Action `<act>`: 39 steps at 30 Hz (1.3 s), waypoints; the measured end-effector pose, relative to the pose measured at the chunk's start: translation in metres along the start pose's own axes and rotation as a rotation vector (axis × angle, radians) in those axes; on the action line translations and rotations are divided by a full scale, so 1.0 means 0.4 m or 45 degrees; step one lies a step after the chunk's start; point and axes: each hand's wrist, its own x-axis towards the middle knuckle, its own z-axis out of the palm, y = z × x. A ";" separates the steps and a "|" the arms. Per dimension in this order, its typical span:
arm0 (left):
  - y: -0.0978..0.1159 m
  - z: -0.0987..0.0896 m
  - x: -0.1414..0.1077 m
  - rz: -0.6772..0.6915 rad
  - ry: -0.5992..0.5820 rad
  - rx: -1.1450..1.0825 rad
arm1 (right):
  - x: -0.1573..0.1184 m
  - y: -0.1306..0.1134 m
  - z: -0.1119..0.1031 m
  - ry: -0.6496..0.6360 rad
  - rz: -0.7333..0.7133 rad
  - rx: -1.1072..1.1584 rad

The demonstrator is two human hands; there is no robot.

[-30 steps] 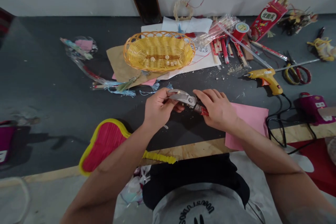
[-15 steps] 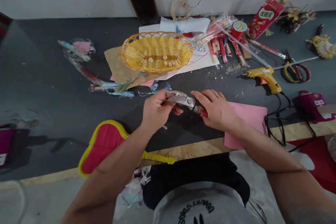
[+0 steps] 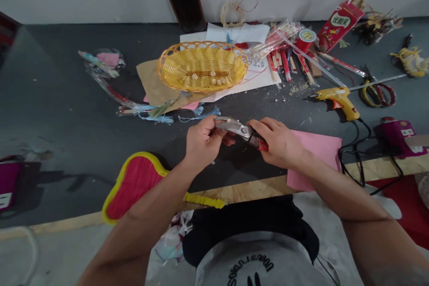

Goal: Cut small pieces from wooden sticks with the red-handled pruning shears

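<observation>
Shears (image 3: 245, 132) in front of the basket (image 3: 204, 61), gripped by the right hand (image 3: 283, 143), could nip the left hand (image 3: 203, 143), closed by the blades (image 3: 234, 128), if squeezed.

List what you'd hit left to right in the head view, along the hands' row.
Purple box → pink-and-yellow fan-shaped piece → left hand → pruning shears → right hand → pink paper sheet → purple socket block. Shears' ends overlap both hands; the order goes by their middles.
</observation>
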 end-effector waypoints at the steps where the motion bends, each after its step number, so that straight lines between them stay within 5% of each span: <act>1: 0.000 0.000 -0.001 0.011 0.003 0.019 | 0.000 0.000 -0.001 -0.002 -0.006 0.011; 12: -0.005 -0.006 -0.003 0.090 0.014 0.091 | 0.000 0.003 -0.006 -0.007 -0.017 0.014; 27: 0.002 -0.008 0.013 -0.168 -0.166 -0.263 | 0.005 0.005 -0.001 0.015 -0.018 -0.116; 39: -0.015 -0.007 0.005 0.028 -0.032 -0.012 | 0.004 -0.007 0.005 0.006 0.039 -0.080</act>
